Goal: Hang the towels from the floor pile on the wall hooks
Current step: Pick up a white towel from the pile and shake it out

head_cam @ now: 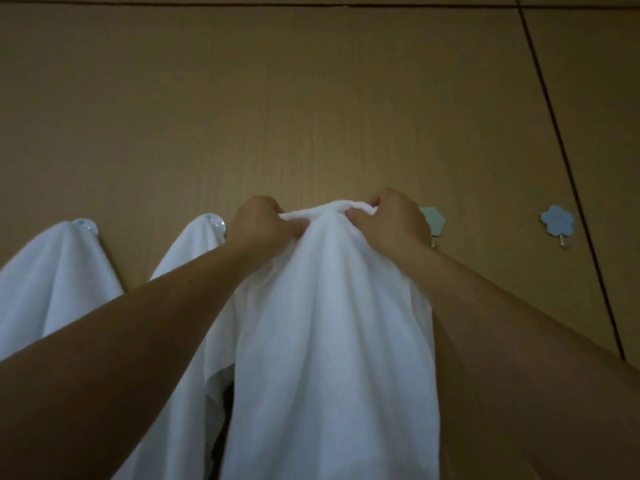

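Forearms (138, 341) raised; your left grip (266, 223) and right grip (391, 220) pinch the towel (329, 323) top; hooking blind behind cloth may drop it.

I pinch the white towel (329, 306) bunched at its top; it drapes down the wall (311, 98). Left, two hung towels (52, 271); right, a blue flower hook (557, 221).

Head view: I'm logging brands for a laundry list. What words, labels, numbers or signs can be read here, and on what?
None can be read. The held towel, the far-left towel, the towel beside it, the blue flower hook and the wall show no print, tag or number.
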Tool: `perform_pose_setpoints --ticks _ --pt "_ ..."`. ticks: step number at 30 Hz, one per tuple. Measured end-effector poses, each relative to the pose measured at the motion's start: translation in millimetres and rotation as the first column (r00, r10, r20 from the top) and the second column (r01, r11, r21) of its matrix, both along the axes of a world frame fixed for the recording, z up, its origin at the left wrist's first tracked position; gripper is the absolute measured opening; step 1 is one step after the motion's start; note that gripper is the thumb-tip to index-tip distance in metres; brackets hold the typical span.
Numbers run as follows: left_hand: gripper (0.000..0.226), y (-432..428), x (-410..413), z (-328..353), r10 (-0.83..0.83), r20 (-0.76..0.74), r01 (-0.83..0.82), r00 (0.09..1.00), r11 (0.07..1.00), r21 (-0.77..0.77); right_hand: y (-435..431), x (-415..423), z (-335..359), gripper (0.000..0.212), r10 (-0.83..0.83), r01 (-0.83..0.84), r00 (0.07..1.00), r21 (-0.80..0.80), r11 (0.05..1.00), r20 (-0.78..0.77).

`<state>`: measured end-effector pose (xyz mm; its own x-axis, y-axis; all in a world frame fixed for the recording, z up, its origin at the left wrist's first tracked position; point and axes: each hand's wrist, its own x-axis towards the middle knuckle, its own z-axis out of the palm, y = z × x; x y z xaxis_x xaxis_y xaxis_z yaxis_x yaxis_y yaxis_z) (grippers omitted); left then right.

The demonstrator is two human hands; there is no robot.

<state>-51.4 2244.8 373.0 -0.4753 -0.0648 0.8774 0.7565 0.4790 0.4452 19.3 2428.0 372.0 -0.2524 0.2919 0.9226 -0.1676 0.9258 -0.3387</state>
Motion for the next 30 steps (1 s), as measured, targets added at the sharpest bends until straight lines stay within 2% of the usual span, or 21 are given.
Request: perform_pose_setpoints --ticks 2,4,6,8,10,12,13,14,15,17,18,20,22,23,24,27,30 --pt "0.032 -1.4 9.0 -0.6 -0.032 0.150 0.041 0.988 0.997 -0.059 1.3 10.6 -3.5 0.043 0.087 -0.074 0.990 -0.119 0.990 0.110" --pt "0.027 -0.2 20.4 1.0 0.036 0.268 0.009 0.963 0.986 -0.165 -2.5 18.2 -9.0 0.046 0.150 -0.116 0.974 -0.199 0.973 0.168" --pt "0.026 4.3 30.2 3.3 0.137 0.275 -0.042 0.952 0.945 -0.325 -8.7 22.9 -12.7 0.047 0.138 -0.096 0.971 -0.211 0.973 0.194" --pt "0.034 8.4 35.1 2.8 0.204 0.139 -0.132 0.969 0.904 -0.405 -14.5 22.3 -15.4 0.052 0.007 0.021 0.983 -0.147 0.989 0.186" --pt "0.046 8.6 37.5 -5.5 0.290 -0.107 -0.308 0.951 0.862 -0.403 -21.0 18.5 -22.0 0.047 -0.243 0.243 0.970 0.010 0.970 0.028" --pt "0.049 8.8 36.2 -18.3 0.387 -0.454 -0.559 0.802 0.755 -0.344 -28.6 14.9 -31.9 0.027 -0.357 0.399 0.907 0.183 0.899 -0.224" --pt "0.040 9.3 35.4 -25.3 0.356 -0.602 -0.623 0.715 0.716 -0.317 -31.5 12.7 -37.2 0.019 -0.347 0.418 0.896 0.262 0.870 -0.276" --pt "0.027 9.3 36.1 -31.8 0.285 -0.678 -0.631 0.677 0.700 -0.336 -32.2 10.3 -42.7 0.015 -0.317 0.393 0.912 0.334 0.857 -0.260" --pt "0.016 8.8 35.0 -38.4 0.206 -0.676 -0.590 0.708 0.699 -0.405 -31.0 8.2 -47.5 0.017 -0.284 0.341 0.938 0.383 0.859 -0.197" --pt "0.012 7.6 33.4 -50.8 0.102 -0.516 -0.429 0.850 0.702 -0.569 -27.2 7.7 -57.4 0.021 -0.224 0.223 0.973 0.410 0.884 -0.045" --pt "0.014 6.7 34.2 -53.8 0.084 -0.432 -0.357 0.898 0.715 -0.602 -25.9 8.5 -62.9 0.022 -0.220 0.205 0.975 0.419 0.884 -0.013" --pt "0.020 7.3 40.8 -53.8 0.047 -0.318 -0.225 0.947 0.804 -0.551 -26.3 10.9 -75.0 0.023 -0.285 0.272 0.957 0.482 0.833 -0.049" --pt "0.036 8.9 49.3 -50.8 -0.013 -0.127 -0.042 0.992 0.909 -0.416 -28.5 15.4 -85.3 0.022 -0.374 0.380 0.920 0.514 0.769 -0.120" --pt "0.039 10.3 50.8 -49.2 -0.040 -0.042 0.022 0.998 0.931 -0.365 -28.7 18.1 -89.7 0.023 -0.414 0.415 0.902 0.503 0.758 -0.119" --pt "0.040 12.1 53.3 -49.3 -0.032 0.006 0.033 0.999 0.928 -0.371 -28.4 20.7 -93.6 0.024 -0.453 0.440 0.886 0.484 0.756 -0.097" --pt "0.048 18.5 51.4 -58.4 0.141 0.020 -0.112 0.990 0.858 -0.502 -27.3 28.6 -99.3 0.016 -0.502 0.458 0.865 0.422 0.782 -0.007" --pt "0.032 24.0 48.5 -64.8 0.127 -0.037 -0.130 0.991 0.893 -0.432 -28.5 36.0 -90.0 0.009 -0.437 0.383 0.896 0.365 0.849 0.076"
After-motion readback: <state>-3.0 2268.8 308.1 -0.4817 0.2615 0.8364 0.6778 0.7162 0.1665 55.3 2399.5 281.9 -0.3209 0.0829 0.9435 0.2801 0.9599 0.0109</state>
